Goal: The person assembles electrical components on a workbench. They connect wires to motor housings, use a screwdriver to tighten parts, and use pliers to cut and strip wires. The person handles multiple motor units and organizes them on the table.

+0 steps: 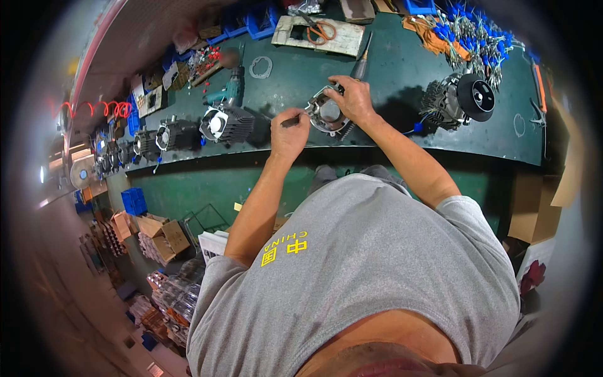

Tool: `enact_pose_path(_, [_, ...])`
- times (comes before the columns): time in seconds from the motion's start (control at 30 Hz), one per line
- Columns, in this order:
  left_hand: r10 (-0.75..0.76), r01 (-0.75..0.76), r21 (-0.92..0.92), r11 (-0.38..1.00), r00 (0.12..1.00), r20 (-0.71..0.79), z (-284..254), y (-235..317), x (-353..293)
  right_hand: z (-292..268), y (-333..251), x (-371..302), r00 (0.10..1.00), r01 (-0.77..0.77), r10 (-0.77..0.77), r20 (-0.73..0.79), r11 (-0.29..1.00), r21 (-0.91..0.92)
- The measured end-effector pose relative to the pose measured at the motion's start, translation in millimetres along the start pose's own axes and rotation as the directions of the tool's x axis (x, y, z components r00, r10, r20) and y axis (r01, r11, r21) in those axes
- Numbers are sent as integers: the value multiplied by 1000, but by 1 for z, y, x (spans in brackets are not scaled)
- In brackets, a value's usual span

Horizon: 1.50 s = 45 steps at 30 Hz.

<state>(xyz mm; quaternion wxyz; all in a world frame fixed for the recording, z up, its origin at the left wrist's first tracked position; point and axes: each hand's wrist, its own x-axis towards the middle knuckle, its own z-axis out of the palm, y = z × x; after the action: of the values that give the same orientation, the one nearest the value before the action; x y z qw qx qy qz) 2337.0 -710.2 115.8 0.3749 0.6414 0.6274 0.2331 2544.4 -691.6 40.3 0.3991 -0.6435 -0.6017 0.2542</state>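
A silvery metal housing (329,112) with a round opening and dark fins lies on the green bench in front of me. My left hand (290,134) is closed around a short dark tool (289,122), its kind not clear, at the housing's left edge. My right hand (353,98) grips the housing's far right rim with thumb and fingers. Just beyond that hand lies a pointed tool with a dark handle (360,68). A flat ring-shaped gasket (260,67) rests farther left.
Finned housings (221,124) line the bench on the left, beside a teal power drill (224,90). A finned unit with a black fan wheel (475,97) stands right, below blue-tipped wired parts (472,31). Orange-handled scissors (321,32) lie on a pale board (344,39) at the back.
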Motion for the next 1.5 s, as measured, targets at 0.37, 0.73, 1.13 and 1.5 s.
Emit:
enact_pose_path(0.37, [79,-79,93,992,997,11,5,-5,7,1,2,1,1000,18,-18,-21,1000,19])
enact_pose_path(0.73, [344,-321,213,923,936,-77,28,8,-29,2,-1,-3,999,12,-12,-50,1000,2])
enact_pose_path(1.13, [255,-250,66,966,963,-86,7,8,-44,5,6,3,999,50,-49,-14,998,39])
enact_pose_path(1.5, [552,-458,513,726,833,-38,-39,-51,82,-7,3,12,984,175,-172,-33,980,99])
